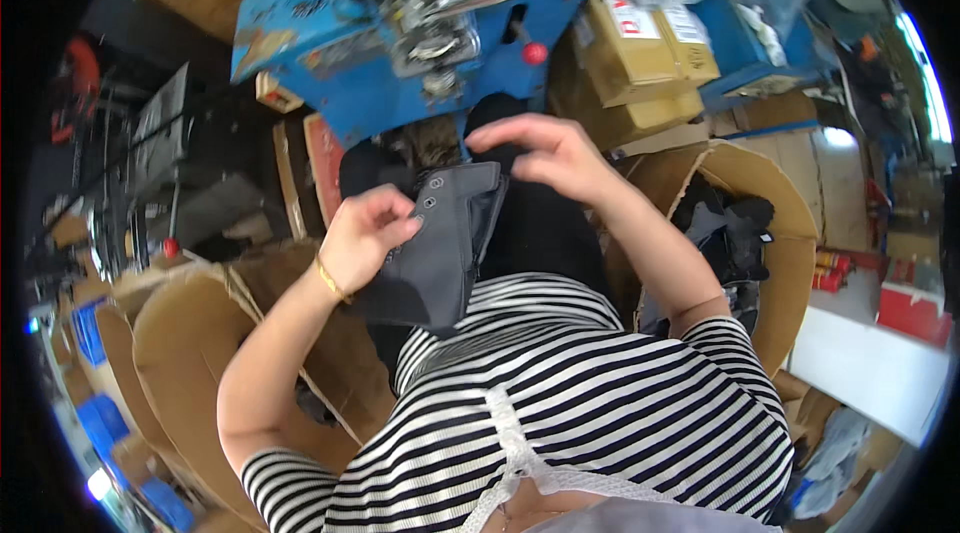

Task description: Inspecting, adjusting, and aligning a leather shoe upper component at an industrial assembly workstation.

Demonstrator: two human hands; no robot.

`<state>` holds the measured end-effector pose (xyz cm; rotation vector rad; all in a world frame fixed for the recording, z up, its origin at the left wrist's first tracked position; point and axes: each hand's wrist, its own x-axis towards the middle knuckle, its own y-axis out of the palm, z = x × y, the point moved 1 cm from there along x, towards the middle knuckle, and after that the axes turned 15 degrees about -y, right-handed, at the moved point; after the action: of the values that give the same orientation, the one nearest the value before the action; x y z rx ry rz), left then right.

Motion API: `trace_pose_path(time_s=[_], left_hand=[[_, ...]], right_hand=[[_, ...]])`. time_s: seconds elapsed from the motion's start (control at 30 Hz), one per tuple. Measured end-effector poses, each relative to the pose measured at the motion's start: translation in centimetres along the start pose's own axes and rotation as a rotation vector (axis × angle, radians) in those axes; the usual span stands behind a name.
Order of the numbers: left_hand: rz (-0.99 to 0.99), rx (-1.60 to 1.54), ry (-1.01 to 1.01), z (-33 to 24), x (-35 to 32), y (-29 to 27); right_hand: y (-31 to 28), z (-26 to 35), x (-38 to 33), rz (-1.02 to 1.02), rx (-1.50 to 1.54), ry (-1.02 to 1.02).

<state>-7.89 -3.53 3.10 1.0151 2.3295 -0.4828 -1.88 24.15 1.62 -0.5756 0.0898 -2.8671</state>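
One left hand [366,233] pinches one dark piece [432,268], one right hand [562,155] nearby.

Left hand [365,235] pinching dark grey piece [425,268] with metal eyelets [431,202], smack over lap [540,243]. Right hand [560,155] loose, fingers curved, just beside piece's top corner. Blue machine [350,93] up front, red knob [535,53] poking out. Big open carton [790,258] on right, kinda stuffed with dark bits [740,228].

Dark grey piece [430,268], tilted, two metal eyelets [431,202] near top, held in left hand [368,233].
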Motion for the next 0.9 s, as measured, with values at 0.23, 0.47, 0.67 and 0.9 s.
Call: trace_pose_path(time_s=[0.23,0.47,0.67,0.9], left_hand=[[-0.109,0.007,-0.048,1.0,1.4,4.0],[-0.243,0.265,0.021,-0.3,2.6,5.6],[-0.201,0.319,0.073,-0.4,2.2,5.6],[-0.214,0.26,0.081,0.3,2.6,5.7]], right_hand=[[-19.2,-1.2,2.8,-0.311,-1.25,-0.189],[-22.1,-5.1,12.0,0.123,-1.81,-0.057],[-23.8,-5.8,14.0,0.266,-1.564,0.171],[-25.7,-6.1,13.2,0.14,-1.236,0.051]])
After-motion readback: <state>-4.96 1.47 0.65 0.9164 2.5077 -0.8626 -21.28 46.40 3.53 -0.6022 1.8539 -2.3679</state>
